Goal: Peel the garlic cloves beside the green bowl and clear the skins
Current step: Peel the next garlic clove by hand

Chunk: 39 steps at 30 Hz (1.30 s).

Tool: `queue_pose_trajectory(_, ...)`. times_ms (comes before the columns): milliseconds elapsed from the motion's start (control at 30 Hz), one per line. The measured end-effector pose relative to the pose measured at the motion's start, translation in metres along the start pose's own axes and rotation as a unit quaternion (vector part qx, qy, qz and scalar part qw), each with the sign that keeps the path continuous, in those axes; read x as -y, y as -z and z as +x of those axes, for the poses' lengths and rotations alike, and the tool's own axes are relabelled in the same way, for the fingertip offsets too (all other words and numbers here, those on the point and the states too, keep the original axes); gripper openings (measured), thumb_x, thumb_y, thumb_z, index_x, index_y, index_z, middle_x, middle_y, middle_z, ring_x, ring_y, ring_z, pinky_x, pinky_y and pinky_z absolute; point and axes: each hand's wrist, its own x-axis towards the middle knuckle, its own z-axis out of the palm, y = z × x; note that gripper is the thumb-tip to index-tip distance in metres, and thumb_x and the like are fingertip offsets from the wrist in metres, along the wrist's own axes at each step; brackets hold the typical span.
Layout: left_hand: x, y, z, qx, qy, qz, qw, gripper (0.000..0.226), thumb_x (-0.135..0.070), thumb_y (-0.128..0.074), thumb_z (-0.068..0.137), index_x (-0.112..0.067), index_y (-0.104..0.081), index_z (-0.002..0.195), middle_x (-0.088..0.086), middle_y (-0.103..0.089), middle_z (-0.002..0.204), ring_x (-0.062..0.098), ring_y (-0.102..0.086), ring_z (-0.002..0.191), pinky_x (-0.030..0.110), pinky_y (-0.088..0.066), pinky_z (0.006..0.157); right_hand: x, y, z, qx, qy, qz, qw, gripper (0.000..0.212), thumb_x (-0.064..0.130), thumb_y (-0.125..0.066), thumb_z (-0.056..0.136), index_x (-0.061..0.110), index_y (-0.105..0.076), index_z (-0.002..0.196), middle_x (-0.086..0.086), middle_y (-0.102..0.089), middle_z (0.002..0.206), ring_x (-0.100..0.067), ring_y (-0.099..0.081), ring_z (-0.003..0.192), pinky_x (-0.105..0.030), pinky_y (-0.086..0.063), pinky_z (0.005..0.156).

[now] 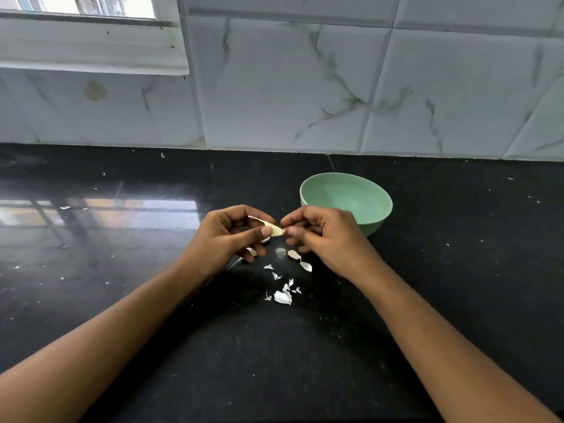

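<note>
My left hand [227, 236] grips a pale garlic clove [275, 229] between thumb and fingers, with loose papery skin sticking up behind it. My right hand [323, 236] pinches the clove's right tip. Both hands hover just above the black counter, left of and in front of the green bowl [363, 190], which looks empty. Several white skin pieces [282, 297] lie on the counter below the hands, and larger curled pieces [300, 260] lie nearer my right hand.
The black polished counter [122, 270] runs to a marble-tiled wall [305, 87] behind. A window sill [91, 56] sits at the upper left. Small white specks are scattered over the counter.
</note>
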Motion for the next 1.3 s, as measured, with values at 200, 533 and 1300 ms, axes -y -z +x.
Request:
queue_pose_trajectory(200, 0.002, 0.003, 0.003, -0.041, 0.012, -0.003, 0.999, 0.010, -0.007, -0.066, 0.079, -0.007, -0.068, 0.089, 0.009, -0.072, 0.078, 0.017, -0.063, 0.055, 0.024, -0.053, 0.051, -0.006, 0.006, -0.006, 0.160, -0.001, -0.300, 0.940, 0.039, 0.003, -0.048, 0.091, 0.021, -0.062, 0.122, 0.002, -0.061, 0.111, -0.015, -0.057, 0.103, -0.026, -0.044, 0.089)
queue_pose_trajectory(533, -0.002, 0.004, 0.002, -0.043, 0.006, 0.010, 0.999, 0.013, -0.010, -0.067, 0.079, -0.008, -0.068, 0.091, 0.006, -0.071, 0.077, 0.017, -0.064, 0.058, 0.024, -0.053, 0.053, -0.005, 0.003, -0.007, 0.143, -0.031, -0.254, 0.956, 0.032, 0.003, -0.045, 0.092, 0.018, -0.067, 0.111, 0.004, -0.057, 0.098, -0.014, -0.057, 0.098, -0.025, -0.044, 0.086)
queue_pose_trajectory(1300, -0.002, 0.004, 0.000, -0.078, 0.008, -0.024, 0.997, 0.010, -0.004, -0.063, 0.084, -0.009, -0.067, 0.091, 0.004, -0.072, 0.084, 0.013, -0.063, 0.053, 0.021, -0.052, 0.053, -0.003, -0.003, -0.005, 0.131, -0.056, -0.097, 0.985, 0.009, 0.012, -0.064, 0.087, 0.018, -0.059, 0.089, 0.002, -0.061, 0.078, -0.017, -0.061, 0.073, -0.037, -0.057, 0.063)
